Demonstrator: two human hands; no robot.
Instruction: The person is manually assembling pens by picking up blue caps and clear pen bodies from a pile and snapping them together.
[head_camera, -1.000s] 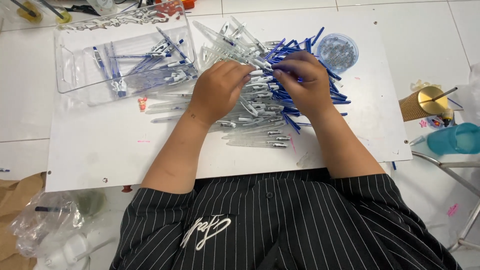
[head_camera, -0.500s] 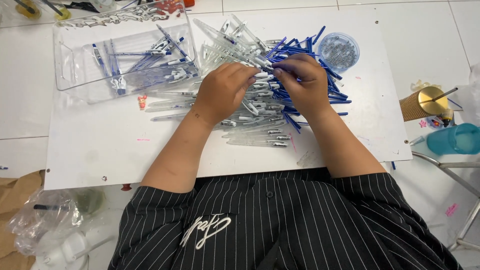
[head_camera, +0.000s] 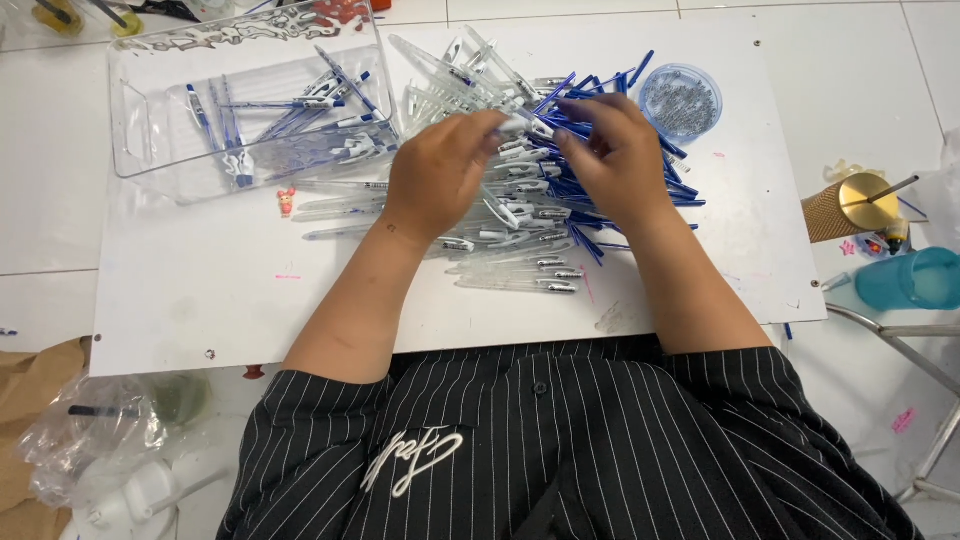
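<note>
Clear plastic box (head_camera: 150, 110), rectangular, far left on the table (head_camera: 200, 300), holding blue and clear pens. Small round clear tub (head_camera: 681, 100) with a blue tint, far right on the table, filled with tiny metal parts. Crumpled clear plastic bag (head_camera: 90, 430) near left, off the table, beside brown paper (head_camera: 25, 400). No labels, signs or screens in view.
</note>
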